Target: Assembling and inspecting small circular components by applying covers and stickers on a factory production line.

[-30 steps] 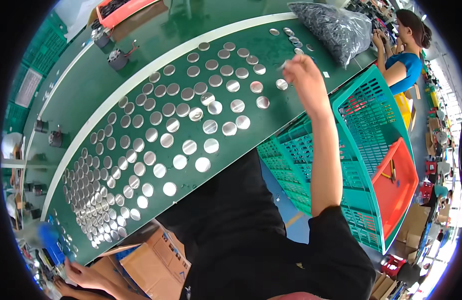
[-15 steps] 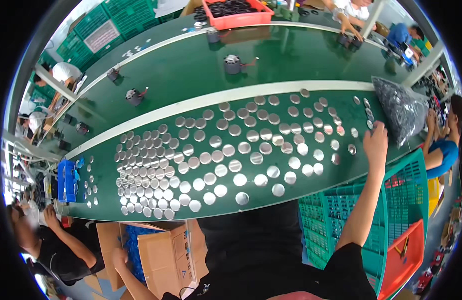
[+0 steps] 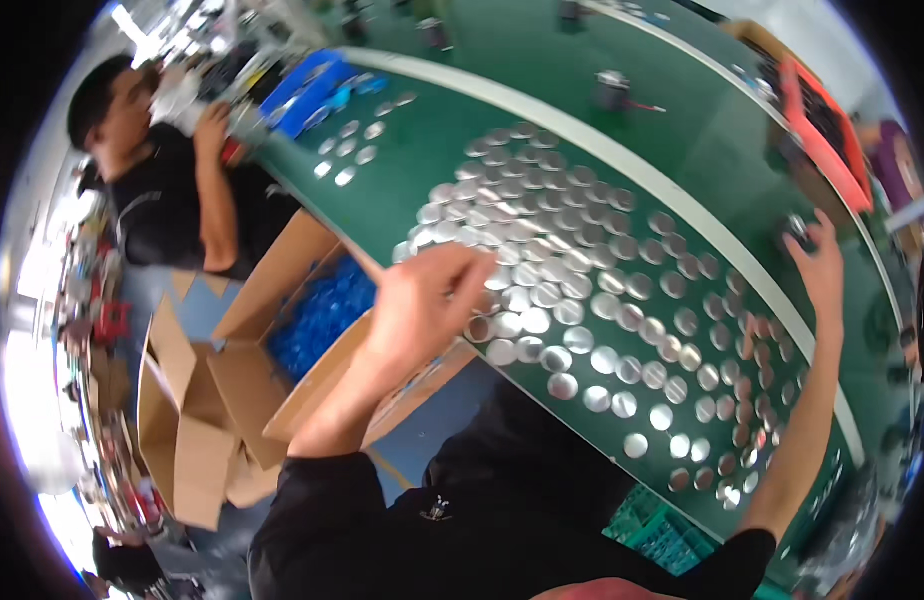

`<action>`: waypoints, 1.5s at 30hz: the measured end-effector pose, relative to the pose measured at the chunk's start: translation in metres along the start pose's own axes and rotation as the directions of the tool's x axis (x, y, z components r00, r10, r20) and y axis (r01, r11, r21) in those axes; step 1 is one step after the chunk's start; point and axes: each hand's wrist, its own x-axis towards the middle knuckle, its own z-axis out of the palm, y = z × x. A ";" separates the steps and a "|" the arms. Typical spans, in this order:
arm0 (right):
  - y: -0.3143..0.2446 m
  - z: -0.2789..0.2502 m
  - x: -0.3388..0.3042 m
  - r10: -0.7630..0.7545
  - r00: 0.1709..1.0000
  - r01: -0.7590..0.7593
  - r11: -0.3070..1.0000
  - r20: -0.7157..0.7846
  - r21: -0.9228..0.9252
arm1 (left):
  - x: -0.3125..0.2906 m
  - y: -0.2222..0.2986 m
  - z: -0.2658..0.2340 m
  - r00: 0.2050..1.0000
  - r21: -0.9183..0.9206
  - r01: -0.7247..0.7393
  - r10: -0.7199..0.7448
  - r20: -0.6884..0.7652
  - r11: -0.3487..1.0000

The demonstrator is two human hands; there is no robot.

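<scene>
My left hand [image 3: 420, 305] is over the table's near edge, beside the crowded metal discs [image 3: 542, 260]. Its fingers are curled with the thumb close to them; whatever they may hold is hidden. With my right arm stretched across the disc area, my right hand [image 3: 822, 265] is past the pale divider strip. Thumb and fingers close around a small dark motor [image 3: 797, 230] with a silvery top. Many round silver discs lie flat on the green table, packed tightest near my left hand.
An open cardboard box [image 3: 247, 385] of blue pieces [image 3: 327, 315] stands below my left forearm. A blue bin [image 3: 307, 90] and a seated person [image 3: 172, 190] are at the far left. Another motor [image 3: 612, 90] sits beyond the divider [image 3: 622, 150]. A red tray [image 3: 822, 130] is far right.
The view has swung left. My left hand has risen from the cardboard box to above the table edge. My right hand has left the right-hand discs and reached a motor beyond the divider.
</scene>
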 end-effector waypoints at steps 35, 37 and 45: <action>-0.534 0.292 0.019 -0.861 0.470 0.639 0.482 0.193 0.599 | -0.166 -0.074 -0.067 0.881 -0.505 0.213 -0.388 -0.271 0.836; -0.531 0.280 0.017 -0.843 0.496 0.664 0.523 0.208 0.534 | -0.162 -0.067 -0.062 0.883 -0.484 0.191 -0.365 -0.296 0.854; -0.429 0.121 -0.013 -0.810 0.586 0.586 0.453 0.035 0.672 | -0.129 -0.042 -0.033 0.949 -0.548 0.053 -0.214 -0.233 0.835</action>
